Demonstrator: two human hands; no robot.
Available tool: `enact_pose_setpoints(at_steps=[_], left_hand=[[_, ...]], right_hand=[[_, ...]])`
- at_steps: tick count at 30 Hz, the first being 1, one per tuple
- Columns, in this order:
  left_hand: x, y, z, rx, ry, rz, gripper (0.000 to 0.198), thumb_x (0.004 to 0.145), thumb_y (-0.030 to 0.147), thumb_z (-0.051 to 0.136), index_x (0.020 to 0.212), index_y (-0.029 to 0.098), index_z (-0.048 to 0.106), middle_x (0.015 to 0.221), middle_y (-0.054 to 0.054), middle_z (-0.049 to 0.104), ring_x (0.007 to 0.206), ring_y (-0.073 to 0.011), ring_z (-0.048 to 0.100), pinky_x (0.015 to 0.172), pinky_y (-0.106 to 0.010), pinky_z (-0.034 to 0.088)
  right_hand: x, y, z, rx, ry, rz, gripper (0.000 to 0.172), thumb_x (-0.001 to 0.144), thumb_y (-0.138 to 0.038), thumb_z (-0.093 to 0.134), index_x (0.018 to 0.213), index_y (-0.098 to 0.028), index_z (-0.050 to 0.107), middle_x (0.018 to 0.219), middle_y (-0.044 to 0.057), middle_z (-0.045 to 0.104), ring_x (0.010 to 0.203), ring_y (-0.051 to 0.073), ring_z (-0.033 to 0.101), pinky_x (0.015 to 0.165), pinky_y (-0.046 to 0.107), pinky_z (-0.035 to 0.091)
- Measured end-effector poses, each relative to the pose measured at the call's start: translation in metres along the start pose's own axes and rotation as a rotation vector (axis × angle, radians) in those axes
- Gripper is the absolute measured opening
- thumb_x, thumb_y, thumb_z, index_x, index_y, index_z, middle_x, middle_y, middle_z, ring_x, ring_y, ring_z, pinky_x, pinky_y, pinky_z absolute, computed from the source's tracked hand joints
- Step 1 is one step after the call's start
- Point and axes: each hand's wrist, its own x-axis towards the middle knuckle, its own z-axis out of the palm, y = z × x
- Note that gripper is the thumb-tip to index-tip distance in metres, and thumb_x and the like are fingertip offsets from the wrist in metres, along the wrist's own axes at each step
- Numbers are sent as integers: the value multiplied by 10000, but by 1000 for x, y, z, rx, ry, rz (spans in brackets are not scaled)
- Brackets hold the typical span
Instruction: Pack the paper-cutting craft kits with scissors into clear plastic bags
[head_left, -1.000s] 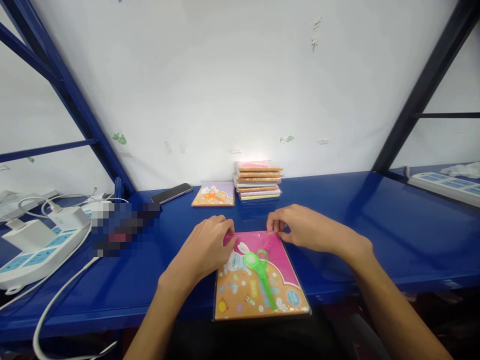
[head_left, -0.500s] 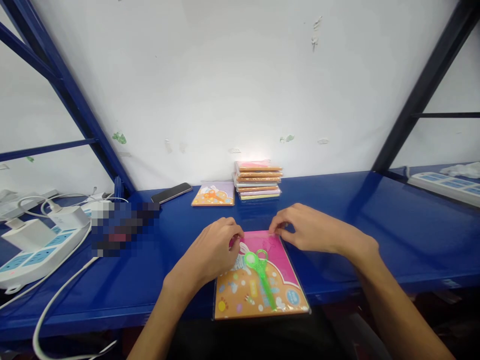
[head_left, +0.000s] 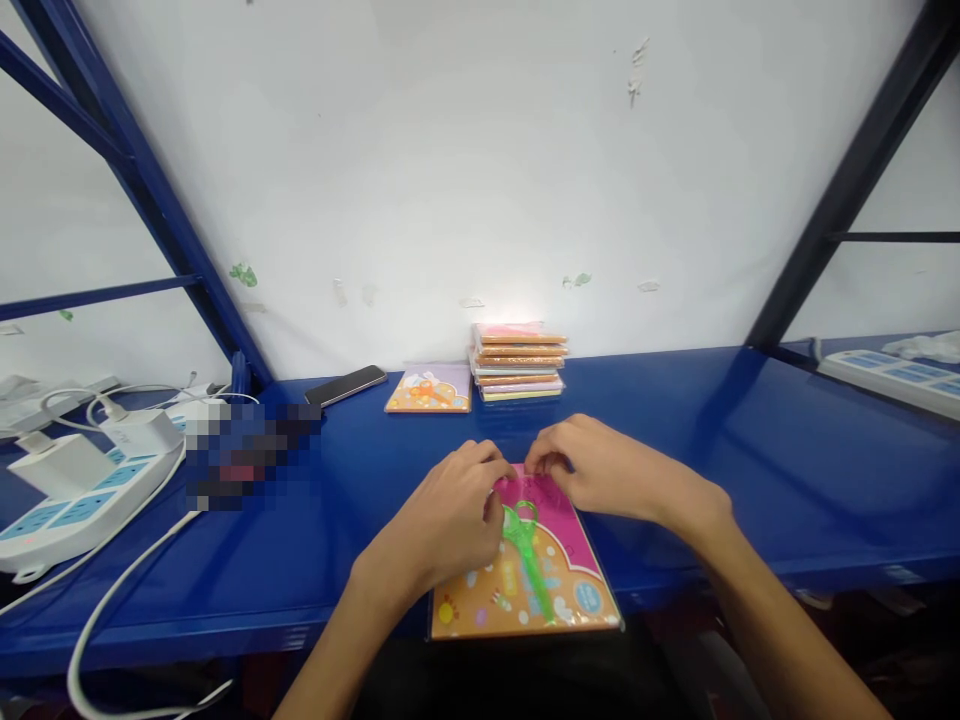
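Note:
A square craft paper pack [head_left: 529, 600] in clear plastic lies before me, its near end jutting past the table's front edge. Its cover is pink and orange-brown with small pictures, and green children's scissors [head_left: 529, 560] lie over it. My left hand [head_left: 459, 515] covers the pack's far left part, fingers curled, with thumb and fingertips at the far edge. Close beside it, my right hand [head_left: 581, 462] pinches the same far edge near its right corner. The fingertips partly hide the plastic there, and the left hand covers part of the scissors' handle.
Behind stand a stack of similar packs [head_left: 521, 365] and a single pack with orange scissors [head_left: 429, 390]. A phone [head_left: 346, 385] lies left of them. White power strips [head_left: 82, 500] with plugs and a cable [head_left: 112, 590] occupy the left; another strip [head_left: 892, 375] is at far right.
Both hands have moved closer together along the pack's far edge: the left one rightward over the scissors' handle, the right one slightly leftward. The pack has stayed nearly in place.

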Motion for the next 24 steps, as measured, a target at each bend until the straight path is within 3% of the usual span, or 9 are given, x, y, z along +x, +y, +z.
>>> enact_pose_setpoints(at_steps=[6, 11, 15, 18, 22, 24], left_hand=[[-4, -2, -7, 73, 28, -172, 309, 881, 96, 434, 950, 214, 711, 967, -79, 691, 944, -251, 657, 864, -388, 500], [-5, 0, -7, 13, 27, -88, 274, 893, 142, 470, 990, 214, 716, 1033, -77, 703, 1002, -251, 655, 903, -381, 498], [-8, -1, -12, 74, 38, -206, 251, 891, 144, 478, 866, 222, 716, 918, -85, 712, 888, -252, 678, 823, -375, 501], [-10, -6, -17, 148, 30, -247, 274, 925, 168, 458, 779, 219, 684, 848, -89, 689, 835, -255, 669, 785, -377, 490], [-4, -19, -12, 132, 64, -217, 285, 1005, 243, 412, 1058, 190, 687, 1056, -113, 676, 989, -263, 642, 889, -393, 495], [-1, -25, -6, 120, 51, -216, 343, 1033, 287, 393, 1196, 170, 672, 1142, -137, 660, 1052, -270, 626, 950, -414, 482]], right_hand=[[-1, 0, 1, -3, 11, 62, 454, 758, -33, 491, 975, -236, 835, 967, 26, 821, 892, 212, 736, 755, 272, 500], [0, -13, 1, 30, -11, -1, 442, 744, -25, 483, 907, -242, 832, 957, 14, 819, 857, 201, 723, 701, 267, 468], [-3, 1, 1, 49, -4, 92, 441, 756, -26, 497, 937, -244, 834, 932, 8, 819, 876, 206, 734, 724, 263, 500], [-15, 13, -7, -4, -29, 65, 421, 785, -40, 506, 917, -276, 829, 929, -16, 818, 854, 206, 733, 760, 288, 498], [-46, 5, -17, -85, 51, 80, 223, 924, -246, 568, 950, -313, 779, 908, -9, 799, 836, 239, 698, 752, 339, 459], [-65, -4, -11, -44, 57, 168, 279, 984, -465, 535, 893, -310, 747, 812, 18, 769, 745, 241, 668, 672, 347, 431]])
